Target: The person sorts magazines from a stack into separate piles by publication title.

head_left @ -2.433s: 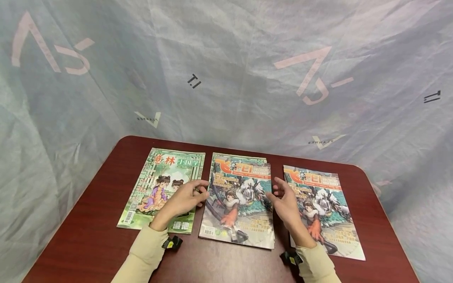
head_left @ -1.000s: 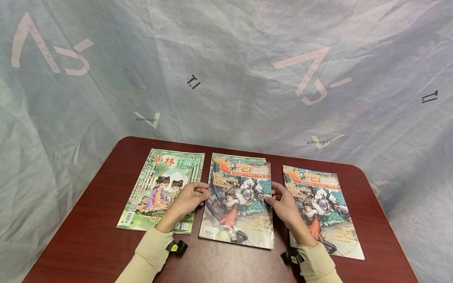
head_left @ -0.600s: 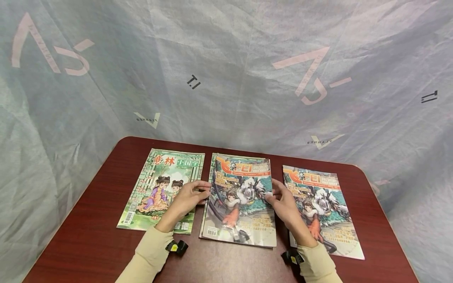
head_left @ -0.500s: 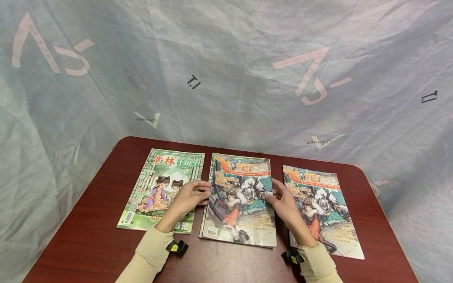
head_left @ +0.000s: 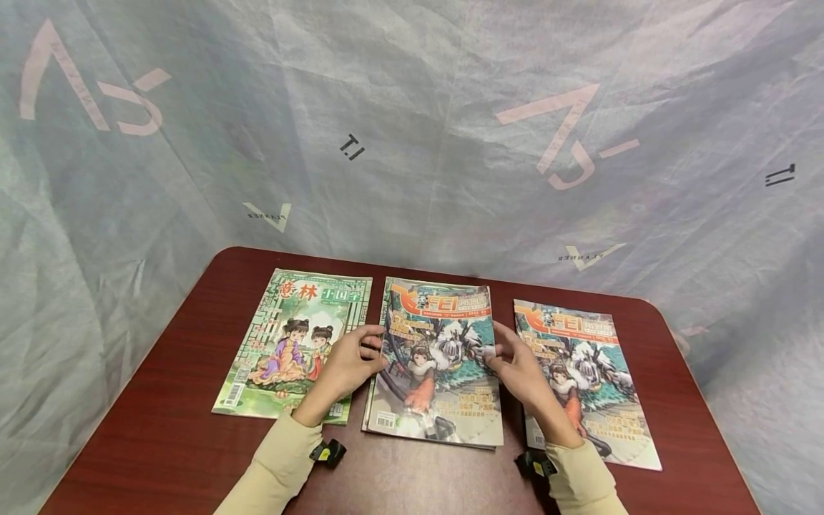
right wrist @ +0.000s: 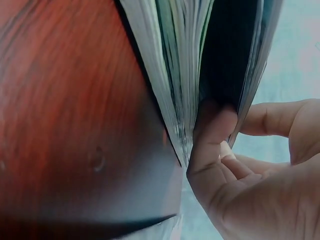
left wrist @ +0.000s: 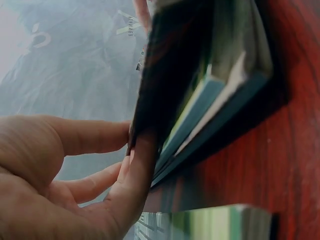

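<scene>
In the head view, a stack of magazines lies mid-table, topped by a magazine with an orange title. My left hand pinches its left edge. On the other side, my right hand grips the right edge. Seen from the left wrist, the thumb of the left hand is on the cover, and a finger is underneath, with the edge raised off the stack below. The right wrist view has the right hand pinching the edge likewise, a dark gap between the top magazine and the pages under it.
A green magazine with two cartoon children lies to the left, partly under the left forearm. Another orange-titled magazine lies to the right, partly covered by the right hand. Grey printed cloth hangs behind the dark red table.
Both hands have closed on the top magazine's edges. It has lifted a little and shifted slightly, baring the stack's lower left edge. The left hand's fingers have moved slightly in the last half second.
</scene>
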{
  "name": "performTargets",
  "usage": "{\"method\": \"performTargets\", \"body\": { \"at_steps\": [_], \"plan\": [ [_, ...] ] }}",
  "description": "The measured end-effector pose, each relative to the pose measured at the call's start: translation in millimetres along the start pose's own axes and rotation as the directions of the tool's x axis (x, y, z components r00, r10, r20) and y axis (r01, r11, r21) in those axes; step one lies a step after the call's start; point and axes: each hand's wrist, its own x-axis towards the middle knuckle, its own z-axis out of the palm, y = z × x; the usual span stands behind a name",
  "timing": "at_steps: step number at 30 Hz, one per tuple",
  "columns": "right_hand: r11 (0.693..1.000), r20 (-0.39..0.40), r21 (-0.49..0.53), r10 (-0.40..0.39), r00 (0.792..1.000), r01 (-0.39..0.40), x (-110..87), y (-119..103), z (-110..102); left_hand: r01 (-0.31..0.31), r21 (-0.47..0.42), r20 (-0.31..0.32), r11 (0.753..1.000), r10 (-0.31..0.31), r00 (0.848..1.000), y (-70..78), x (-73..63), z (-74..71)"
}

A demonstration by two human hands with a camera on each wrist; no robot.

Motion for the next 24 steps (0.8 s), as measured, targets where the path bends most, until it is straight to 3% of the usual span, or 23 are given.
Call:
{"method": "performTargets", "body": {
  "at_steps": [11,18,24],
  "plan": [
    [1.0,0.001,0.014,0.011,1.0,-0.011,0.3,-0.3,-1.3,0.023,-0.077,0.037,0.997,-0.021,0.999,4.3,-2.7,0.2],
    [0.999,0.011,0.042,0.002,1.0,-0.003,1.0,-0.2,-2.3,-0.023,-0.062,0.037,0.998,0.026,0.999,4.2,-2.8,-0.2],
    [0.998,0.018,0.068,-0.001,1.0,-0.001,0.5,-1.0,-3.7,-0.027,-0.057,0.033,0.998,0.029,0.999,3.3,-0.8,0.2]
  ]
}}
